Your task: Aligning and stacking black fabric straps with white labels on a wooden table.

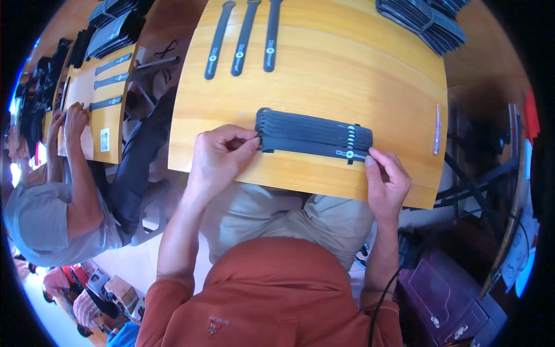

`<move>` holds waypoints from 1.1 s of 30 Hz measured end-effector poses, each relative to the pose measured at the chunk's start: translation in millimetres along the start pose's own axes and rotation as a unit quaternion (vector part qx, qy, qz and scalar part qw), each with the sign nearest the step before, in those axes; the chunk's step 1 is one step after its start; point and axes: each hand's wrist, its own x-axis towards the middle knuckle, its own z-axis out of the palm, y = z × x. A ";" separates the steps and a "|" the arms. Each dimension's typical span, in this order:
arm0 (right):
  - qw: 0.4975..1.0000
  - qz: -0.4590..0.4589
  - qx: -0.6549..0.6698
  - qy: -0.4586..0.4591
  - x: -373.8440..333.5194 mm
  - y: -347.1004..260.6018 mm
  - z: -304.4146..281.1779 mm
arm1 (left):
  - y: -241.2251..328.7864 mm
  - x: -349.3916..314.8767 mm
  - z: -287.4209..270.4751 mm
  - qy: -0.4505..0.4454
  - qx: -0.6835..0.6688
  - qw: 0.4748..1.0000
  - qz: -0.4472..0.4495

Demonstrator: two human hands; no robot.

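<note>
A row of overlapping dark grey straps [312, 128] lies fanned out near the front edge of the wooden table [347, 69]. Pale round marks line up towards their right ends. My left hand [222, 155] pinches the left end of the nearest strap between thumb and forefinger. At that strap's other end, my right hand [387, 176] grips the tip the same way. A thin black strip shows under the row near each end, mostly hidden by the straps.
Several more straps [240, 46] lie apart at the far left. Tied strap bundles [428, 26] sit at the far right corner. By the right edge rests a slim pen-like tool [437, 130]. A co-worker [75, 191] sits at another table [110, 130] on the left.
</note>
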 end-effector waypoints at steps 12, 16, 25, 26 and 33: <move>0.999 -0.016 -0.033 0.010 0.6 -0.9 1.5 | -4.7 1.6 1.7 0.008 -0.027 0.999 -0.025; 0.999 -0.019 -0.042 0.011 1.1 -2.0 2.1 | -4.3 2.0 2.0 0.004 -0.030 0.999 -0.022; 0.998 -0.028 -0.058 0.014 2.5 -1.2 2.0 | 3.7 1.9 3.6 0.005 -0.026 0.999 -0.033; 0.998 -0.029 -0.055 0.015 2.4 -1.1 2.2 | 3.7 1.9 3.4 0.004 -0.032 0.999 -0.035; 0.999 -0.012 -0.048 0.007 1.6 -5.3 1.0 | 1.3 2.4 2.5 -0.004 -0.043 0.999 -0.029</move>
